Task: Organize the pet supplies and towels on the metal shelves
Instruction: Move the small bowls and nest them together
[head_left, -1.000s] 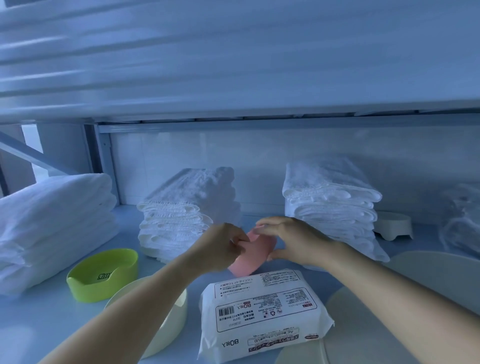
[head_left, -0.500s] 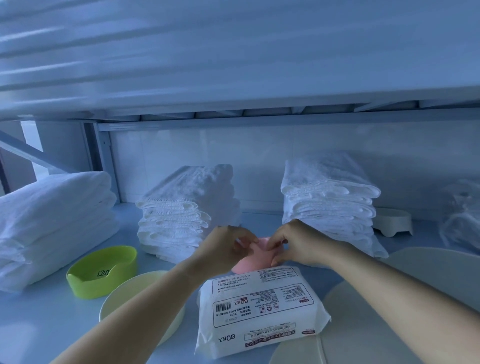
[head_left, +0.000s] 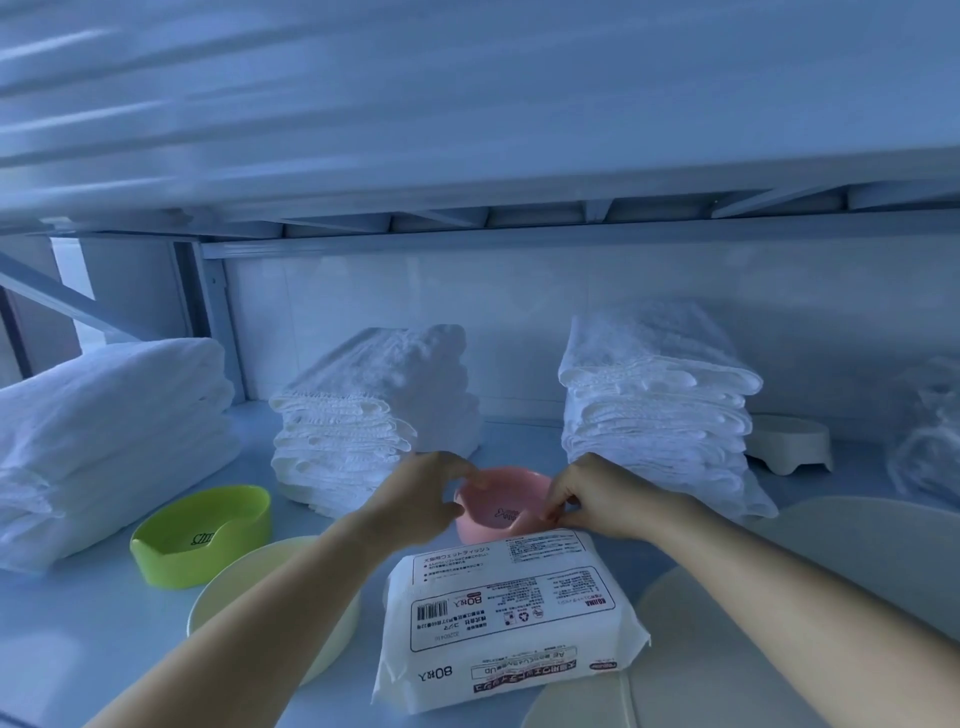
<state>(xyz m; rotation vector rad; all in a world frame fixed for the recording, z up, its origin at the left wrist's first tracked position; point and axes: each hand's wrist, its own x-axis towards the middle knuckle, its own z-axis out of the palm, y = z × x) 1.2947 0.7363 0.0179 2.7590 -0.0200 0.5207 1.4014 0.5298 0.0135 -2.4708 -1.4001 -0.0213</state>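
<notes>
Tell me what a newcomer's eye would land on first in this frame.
First comes the pink bowl at mid-shelf, gripped at its rim by the left hand and the right hand. Next is the white wipes pack lying just in front of it, with the bright green bowl off to the left. Behind them stand the left towel stack and the right towel stack.

At the back we see a pale wall (head_left: 519, 317) with faint lines running across it. At the far left we make out a bright gap (head_left: 70, 265), and beside it, at the edge, a dark upright frame (head_left: 18, 332).
</notes>
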